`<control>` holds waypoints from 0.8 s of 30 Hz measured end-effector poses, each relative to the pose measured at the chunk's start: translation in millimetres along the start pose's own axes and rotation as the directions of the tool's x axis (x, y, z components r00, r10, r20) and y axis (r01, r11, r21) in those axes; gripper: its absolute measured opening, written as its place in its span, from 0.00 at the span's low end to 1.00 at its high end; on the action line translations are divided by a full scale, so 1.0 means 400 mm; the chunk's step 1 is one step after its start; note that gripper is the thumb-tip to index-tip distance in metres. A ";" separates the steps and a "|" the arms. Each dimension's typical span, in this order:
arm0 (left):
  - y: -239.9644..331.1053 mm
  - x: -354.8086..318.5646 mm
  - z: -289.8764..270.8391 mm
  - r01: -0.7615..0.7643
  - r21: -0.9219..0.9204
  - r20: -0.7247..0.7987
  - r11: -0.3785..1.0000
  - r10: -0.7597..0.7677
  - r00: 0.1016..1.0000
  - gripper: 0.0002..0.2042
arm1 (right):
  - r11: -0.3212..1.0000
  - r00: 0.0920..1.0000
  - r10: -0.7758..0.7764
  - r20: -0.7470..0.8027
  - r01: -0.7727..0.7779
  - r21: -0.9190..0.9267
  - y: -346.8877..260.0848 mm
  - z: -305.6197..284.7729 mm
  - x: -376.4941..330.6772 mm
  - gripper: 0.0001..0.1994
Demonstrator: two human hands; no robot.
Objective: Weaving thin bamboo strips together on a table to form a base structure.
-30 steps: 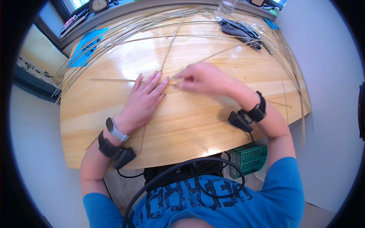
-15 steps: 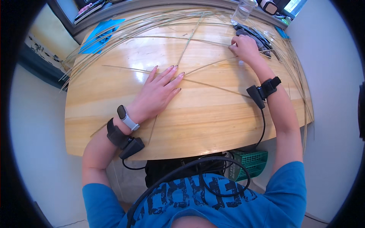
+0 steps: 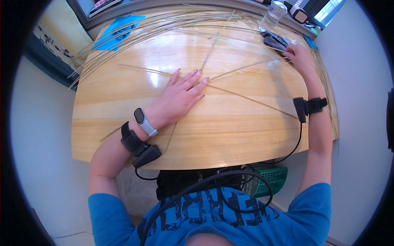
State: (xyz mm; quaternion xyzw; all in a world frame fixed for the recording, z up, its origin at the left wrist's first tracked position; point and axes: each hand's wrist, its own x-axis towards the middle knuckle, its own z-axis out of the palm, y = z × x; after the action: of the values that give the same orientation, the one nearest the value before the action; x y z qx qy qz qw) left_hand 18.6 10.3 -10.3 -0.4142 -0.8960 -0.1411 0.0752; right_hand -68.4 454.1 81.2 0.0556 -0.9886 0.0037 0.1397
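My left hand (image 3: pixel 178 96) lies flat, fingers slightly spread, over the place where several thin tan strips, bamboo-like, cross in a star. One crossing strip (image 3: pixel 246 68) slants up to the right, and another (image 3: pixel 254 100) slants down to the right. At the far right, my right hand (image 3: pixel 299 58) is closed in a pinch. A loose bamboo strip (image 3: pixel 246 39) runs leftward from its fingertips across the table. Just beyond those fingers lies a dark grey cloth bundle (image 3: pixel 274 41). The exact crossing under my left palm is hidden.
Long strips (image 3: pixel 156 25) curve along the table's far edge, and more lie down its right side. A blue cloth (image 3: pixel 117 33) is at the far left. A clear lidded cup (image 3: pixel 272 17) stands at the back right. Cables hang from both wrist devices; a green basket (image 3: pixel 271 180) sits below the table.
My right hand has moved to the right, drawing the loose strip along with it. My left hand stays pressed on the crossing; the whole view has shifted slightly.
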 end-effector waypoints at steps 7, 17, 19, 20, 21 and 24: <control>-0.009 -0.009 0.012 0.000 0.003 -0.023 1.000 0.000 1.000 0.24 | 0.921 0.977 0.019 0.211 -0.100 0.377 -0.122 -0.076 -0.161 0.08; -0.010 -0.008 0.017 -0.007 0.015 -0.028 1.000 0.007 1.000 0.24 | 0.851 0.985 -0.124 0.123 0.042 0.523 -0.270 -0.019 -0.370 0.11; -0.010 -0.009 0.015 -0.004 0.010 -0.028 1.000 0.004 1.000 0.24 | 0.877 0.988 -0.128 0.091 0.070 0.475 -0.289 -0.025 -0.386 0.11; -0.010 -0.010 0.015 -0.004 0.004 -0.029 1.000 0.004 1.000 0.24 | 0.893 0.990 -0.127 0.058 0.089 0.441 -0.291 -0.026 -0.392 0.11; -0.011 -0.009 0.014 -0.006 0.000 -0.034 1.000 0.006 0.999 0.24 | 0.908 0.992 -0.128 0.023 0.108 0.404 -0.293 -0.029 -0.398 0.10; -0.011 -0.009 0.017 -0.009 0.011 -0.030 1.000 0.009 1.000 0.24 | 0.959 0.997 -0.054 -0.049 0.065 0.275 -0.255 -0.028 -0.430 0.10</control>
State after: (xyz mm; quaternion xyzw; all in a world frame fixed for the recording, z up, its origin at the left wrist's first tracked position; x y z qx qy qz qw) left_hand 17.5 7.3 -18.5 -0.4156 -0.8937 -0.1422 0.0914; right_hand 110.1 371.8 43.6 0.1041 -0.9732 0.1387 0.1510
